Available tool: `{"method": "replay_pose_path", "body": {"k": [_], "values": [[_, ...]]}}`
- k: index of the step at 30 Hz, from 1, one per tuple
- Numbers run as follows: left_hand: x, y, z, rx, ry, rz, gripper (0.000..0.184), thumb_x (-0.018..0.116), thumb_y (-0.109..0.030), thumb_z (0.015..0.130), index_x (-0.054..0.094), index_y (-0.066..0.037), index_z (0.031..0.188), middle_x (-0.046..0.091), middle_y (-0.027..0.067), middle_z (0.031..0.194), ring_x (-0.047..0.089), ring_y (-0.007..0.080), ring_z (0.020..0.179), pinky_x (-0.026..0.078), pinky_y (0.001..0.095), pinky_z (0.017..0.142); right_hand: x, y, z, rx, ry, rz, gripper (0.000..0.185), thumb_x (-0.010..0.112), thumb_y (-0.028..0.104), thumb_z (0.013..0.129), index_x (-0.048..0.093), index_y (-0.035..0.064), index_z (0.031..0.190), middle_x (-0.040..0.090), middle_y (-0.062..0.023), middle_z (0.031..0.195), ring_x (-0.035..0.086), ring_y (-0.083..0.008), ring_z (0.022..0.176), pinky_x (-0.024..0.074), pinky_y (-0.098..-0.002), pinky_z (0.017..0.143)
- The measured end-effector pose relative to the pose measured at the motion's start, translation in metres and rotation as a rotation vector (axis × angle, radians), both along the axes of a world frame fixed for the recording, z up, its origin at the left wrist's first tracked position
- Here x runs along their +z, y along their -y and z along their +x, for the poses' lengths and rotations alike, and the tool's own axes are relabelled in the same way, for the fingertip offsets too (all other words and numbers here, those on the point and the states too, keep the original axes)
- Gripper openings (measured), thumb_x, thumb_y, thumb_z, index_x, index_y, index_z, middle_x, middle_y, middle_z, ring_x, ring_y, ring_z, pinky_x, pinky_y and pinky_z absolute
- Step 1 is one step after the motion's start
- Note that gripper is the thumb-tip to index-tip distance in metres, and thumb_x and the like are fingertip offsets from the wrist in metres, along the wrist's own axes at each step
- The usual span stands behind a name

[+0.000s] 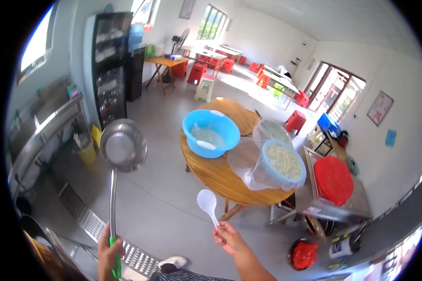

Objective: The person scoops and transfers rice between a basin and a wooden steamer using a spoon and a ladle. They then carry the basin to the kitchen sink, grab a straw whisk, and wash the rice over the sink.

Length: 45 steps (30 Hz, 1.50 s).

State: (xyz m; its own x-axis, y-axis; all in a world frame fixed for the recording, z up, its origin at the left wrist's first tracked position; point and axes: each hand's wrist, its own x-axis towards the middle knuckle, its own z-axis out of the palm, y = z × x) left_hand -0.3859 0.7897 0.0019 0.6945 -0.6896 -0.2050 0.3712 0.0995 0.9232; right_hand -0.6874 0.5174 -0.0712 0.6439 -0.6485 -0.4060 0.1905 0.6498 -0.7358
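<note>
My left hand is wrapped round the green grip of a long metal ladle, held upright with its wide round bowl at the top. In my right hand the handle of a white plastic spoon is pinched, its bowl pointing up and away from me. Beyond the spoon stands a round wooden table. On it are a blue basin with pale whitish contents and a lighter blue bowl of pale pieces, partly wrapped in clear plastic. Neither utensil touches these containers.
A covered bowl sits behind the bowl of pale pieces. At right, a red round lid lies on a metal counter. A dark glass cabinet stands at left. A metal drain grate crosses the floor. Red stools stand farther back.
</note>
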Motion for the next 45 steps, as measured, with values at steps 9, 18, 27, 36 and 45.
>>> {"method": "replay_pose_path", "body": {"k": [9, 18, 27, 36, 45], "values": [[0.027, 0.194, 0.036, -0.118, -0.084, -0.103, 0.074, 0.062, 0.001, 0.087, 0.026, -0.002, 0.152, 0.053, 0.0054, 0.085, 0.047, 0.0111, 0.055, 0.039, 0.0261, 0.049, 0.041, 0.105, -0.027, -0.419, 0.051, -0.138, 0.022, 0.055, 0.003, 0.095, 0.052, 0.0020, 0.117, 0.058, -0.0141, 0.086, 0.049, -0.0166, 0.063, 0.0390, -0.0266, 0.055], [0.054, 0.310, 0.021, -0.231, -0.016, -0.012, 0.071, 0.061, 0.000, 0.088, 0.029, -0.001, 0.151, 0.056, 0.0062, 0.087, 0.052, 0.0120, 0.060, 0.041, 0.0271, 0.052, 0.067, 0.256, 0.013, -0.286, -0.104, -0.326, 0.019, 0.053, 0.005, 0.097, 0.051, 0.0020, 0.116, 0.057, -0.0073, 0.087, 0.047, -0.0100, 0.063, 0.0359, -0.0229, 0.053], [0.053, 0.346, 0.019, -0.226, 0.086, 0.097, 0.071, 0.063, -0.001, 0.087, 0.030, 0.000, 0.150, 0.058, 0.0048, 0.087, 0.053, 0.0096, 0.061, 0.044, 0.0236, 0.051, 0.082, 0.358, 0.084, -0.093, -0.559, -0.785, 0.020, 0.052, 0.012, 0.099, 0.058, 0.0030, 0.117, 0.059, -0.0054, 0.085, 0.050, -0.0089, 0.064, 0.0389, -0.0236, 0.057], [0.018, 0.394, 0.103, -0.321, 0.064, 0.120, 0.072, 0.066, -0.003, 0.089, 0.029, 0.001, 0.151, 0.058, 0.0040, 0.086, 0.054, 0.0097, 0.060, 0.044, 0.0254, 0.050, 0.038, 0.465, 0.206, 0.119, -1.172, -1.422, 0.026, 0.051, 0.016, 0.095, 0.064, 0.0057, 0.115, 0.067, -0.0224, 0.103, 0.064, -0.0402, 0.100, 0.0493, -0.0486, 0.085], [-0.020, 0.426, 0.151, -0.448, 0.201, 0.146, 0.071, 0.066, -0.006, 0.090, 0.031, -0.001, 0.150, 0.058, 0.0020, 0.088, 0.054, 0.0080, 0.069, 0.047, 0.0240, 0.061, -0.029, 0.476, 0.284, 0.740, -1.336, -1.531, 0.033, 0.049, 0.007, 0.091, 0.062, 0.0111, 0.121, 0.064, -0.0186, 0.106, 0.064, -0.0382, 0.100, 0.0514, -0.0484, 0.081]]}}
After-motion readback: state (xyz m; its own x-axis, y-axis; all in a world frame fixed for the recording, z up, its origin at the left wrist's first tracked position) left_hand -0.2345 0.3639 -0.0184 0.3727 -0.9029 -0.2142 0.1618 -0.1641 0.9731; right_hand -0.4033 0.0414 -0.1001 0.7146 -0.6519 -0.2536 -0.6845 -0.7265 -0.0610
